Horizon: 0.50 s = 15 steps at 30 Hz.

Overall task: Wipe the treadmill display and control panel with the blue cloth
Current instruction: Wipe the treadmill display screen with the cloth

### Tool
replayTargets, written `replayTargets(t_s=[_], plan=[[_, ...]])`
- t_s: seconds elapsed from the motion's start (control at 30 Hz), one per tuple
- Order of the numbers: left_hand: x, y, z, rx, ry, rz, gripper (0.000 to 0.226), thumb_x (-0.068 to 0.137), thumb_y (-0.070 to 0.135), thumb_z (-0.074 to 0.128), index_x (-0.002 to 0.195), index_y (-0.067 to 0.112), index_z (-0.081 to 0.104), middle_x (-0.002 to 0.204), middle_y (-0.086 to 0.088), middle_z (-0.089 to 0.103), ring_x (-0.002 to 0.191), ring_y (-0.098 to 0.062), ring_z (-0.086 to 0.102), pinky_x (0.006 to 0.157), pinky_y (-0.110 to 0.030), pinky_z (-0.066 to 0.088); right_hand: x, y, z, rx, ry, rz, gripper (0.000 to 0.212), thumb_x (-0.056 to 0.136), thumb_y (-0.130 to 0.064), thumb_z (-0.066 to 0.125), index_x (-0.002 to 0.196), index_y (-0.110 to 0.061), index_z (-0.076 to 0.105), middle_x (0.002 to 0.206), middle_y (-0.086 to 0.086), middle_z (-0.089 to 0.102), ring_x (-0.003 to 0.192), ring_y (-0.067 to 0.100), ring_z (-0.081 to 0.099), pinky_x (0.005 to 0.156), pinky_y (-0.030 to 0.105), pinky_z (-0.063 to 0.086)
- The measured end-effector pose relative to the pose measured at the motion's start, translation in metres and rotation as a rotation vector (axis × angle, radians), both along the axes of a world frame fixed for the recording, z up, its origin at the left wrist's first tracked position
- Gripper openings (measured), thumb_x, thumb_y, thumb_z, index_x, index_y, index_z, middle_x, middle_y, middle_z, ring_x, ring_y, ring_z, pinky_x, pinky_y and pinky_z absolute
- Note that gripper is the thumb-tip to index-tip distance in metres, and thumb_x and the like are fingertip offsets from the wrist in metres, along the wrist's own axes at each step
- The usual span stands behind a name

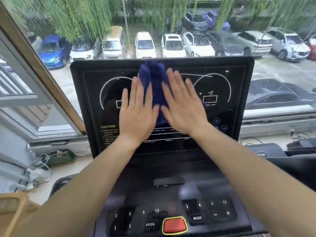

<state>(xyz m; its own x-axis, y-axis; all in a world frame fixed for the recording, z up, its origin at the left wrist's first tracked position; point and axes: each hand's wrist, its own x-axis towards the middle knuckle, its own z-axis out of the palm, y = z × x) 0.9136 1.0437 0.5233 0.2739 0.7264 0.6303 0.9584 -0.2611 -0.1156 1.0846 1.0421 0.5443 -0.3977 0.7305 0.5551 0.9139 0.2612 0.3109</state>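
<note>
Blue cloth (154, 86) lies bunched against the middle of the upright black treadmill display (239, 86), pinned there by the left hand (137, 108) and right hand (183, 106), both flat with fingers spread, above the control panel (172, 214) with its red button (174, 225).

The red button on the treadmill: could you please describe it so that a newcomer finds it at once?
Start at the upright black display, then drop to the control panel nearest the person. The red button sits between PRDG and MODE, alone yellow-rimmed.
</note>
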Motion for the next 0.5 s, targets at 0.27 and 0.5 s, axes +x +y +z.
replayTargets(t_s=[0.27,0.5], plan=[[0.018,-0.031,-0.048,-0.042,0.018,-0.129,0.072,0.100,0.040,0.042,0.154,0.003,0.012,0.162,-0.019,0.018,0.149,-0.032,0.011,0.121,-0.045,-0.001,0.016,-0.038,-0.062,-0.090,0.228,-0.049,0.072,0.097,-0.035,0.047,0.154,0.001,0.021,0.164,0.021,0.004,0.152,0.036,0.005,0.123,0.042,-0.003],[-0.052,-0.086,-0.113,-0.179,0.102,-0.059,0.071,0.097,0.043,0.044,0.152,0.005,0.020,0.158,-0.015,0.019,0.145,-0.033,0.020,0.121,-0.043,0.005,-0.023,-0.067,-0.111,-0.196,-0.094,0.219,0.065,0.099,-0.039,0.046,0.148,0.002,0.035,0.160,0.019,0.008,0.150,0.034,0.015,0.124,0.043,0.000]])
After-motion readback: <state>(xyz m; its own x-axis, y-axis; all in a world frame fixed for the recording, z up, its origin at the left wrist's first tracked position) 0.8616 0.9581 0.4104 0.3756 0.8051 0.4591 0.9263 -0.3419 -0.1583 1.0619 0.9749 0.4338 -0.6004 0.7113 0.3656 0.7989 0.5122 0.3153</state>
